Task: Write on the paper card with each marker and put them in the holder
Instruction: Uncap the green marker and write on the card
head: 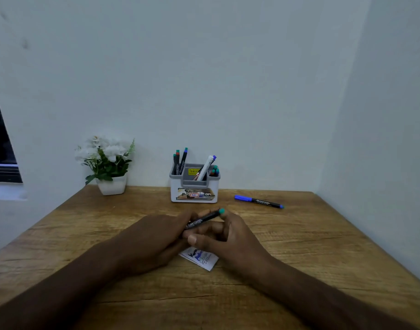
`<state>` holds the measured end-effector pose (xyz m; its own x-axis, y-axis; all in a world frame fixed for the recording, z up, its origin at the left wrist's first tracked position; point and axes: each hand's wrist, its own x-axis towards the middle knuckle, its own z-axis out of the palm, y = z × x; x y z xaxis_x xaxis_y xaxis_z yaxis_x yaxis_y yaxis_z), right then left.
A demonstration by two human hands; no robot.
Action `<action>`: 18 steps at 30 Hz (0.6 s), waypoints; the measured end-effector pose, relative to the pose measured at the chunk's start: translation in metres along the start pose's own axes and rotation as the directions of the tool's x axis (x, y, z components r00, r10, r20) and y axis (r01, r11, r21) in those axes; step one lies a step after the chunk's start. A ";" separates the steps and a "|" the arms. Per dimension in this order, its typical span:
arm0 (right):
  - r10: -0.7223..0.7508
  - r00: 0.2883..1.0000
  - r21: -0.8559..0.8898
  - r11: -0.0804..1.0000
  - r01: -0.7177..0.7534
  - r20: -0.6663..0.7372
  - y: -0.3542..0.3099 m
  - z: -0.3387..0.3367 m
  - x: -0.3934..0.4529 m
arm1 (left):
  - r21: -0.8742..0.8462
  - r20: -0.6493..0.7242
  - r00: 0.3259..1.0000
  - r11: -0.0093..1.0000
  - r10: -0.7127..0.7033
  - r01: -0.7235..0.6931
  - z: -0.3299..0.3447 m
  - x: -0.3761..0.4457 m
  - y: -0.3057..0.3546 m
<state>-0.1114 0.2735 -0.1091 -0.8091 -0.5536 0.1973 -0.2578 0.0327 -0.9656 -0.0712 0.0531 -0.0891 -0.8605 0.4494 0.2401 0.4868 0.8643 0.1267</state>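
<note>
A black marker with a teal end (204, 219) lies slanted across both hands above the paper card (202, 258). My left hand (154, 239) grips its lower part and my right hand (225, 232) holds its upper part with curled fingers. The white card shows black, blue and green writing and is partly hidden under my hands. The white and grey holder (194, 186) stands at the back middle with several markers in it. A blue-capped marker (259, 201) lies on the table to the holder's right.
A white pot of white flowers (109, 167) stands at the back left of the wooden table (85, 234). Walls close the table in behind and on the right. A dark window (2, 148) is at the far left.
</note>
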 end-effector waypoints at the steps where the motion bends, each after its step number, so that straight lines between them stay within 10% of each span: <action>1: 0.015 1.000 0.000 1.000 -0.015 0.017 0.000 0.000 0.000 | -0.012 -0.007 1.000 1.000 0.000 0.000 -0.002 0.000 -0.004; 8: 0.066 0.998 -0.063 0.996 -0.065 0.009 0.000 -0.008 0.000 | -0.517 -0.390 0.906 0.854 -0.164 -0.068 -0.022 0.019 -0.025; 14: 0.046 0.999 -0.115 0.992 -0.043 0.028 -0.002 -0.008 -0.001 | -0.344 -0.629 0.723 0.936 -0.286 0.070 -0.061 0.103 -0.041; 18: 0.055 0.997 -0.136 0.990 -0.048 0.051 -0.003 -0.009 -0.001 | -0.279 -0.603 0.714 0.933 -0.356 0.229 -0.066 0.148 -0.063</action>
<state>-0.1152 0.2815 -0.1049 -0.7939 -0.5929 0.1347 -0.2880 0.1717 -0.9421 -0.2190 0.0501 0.0023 -0.6965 -0.1228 0.7069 0.2991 0.8459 0.4416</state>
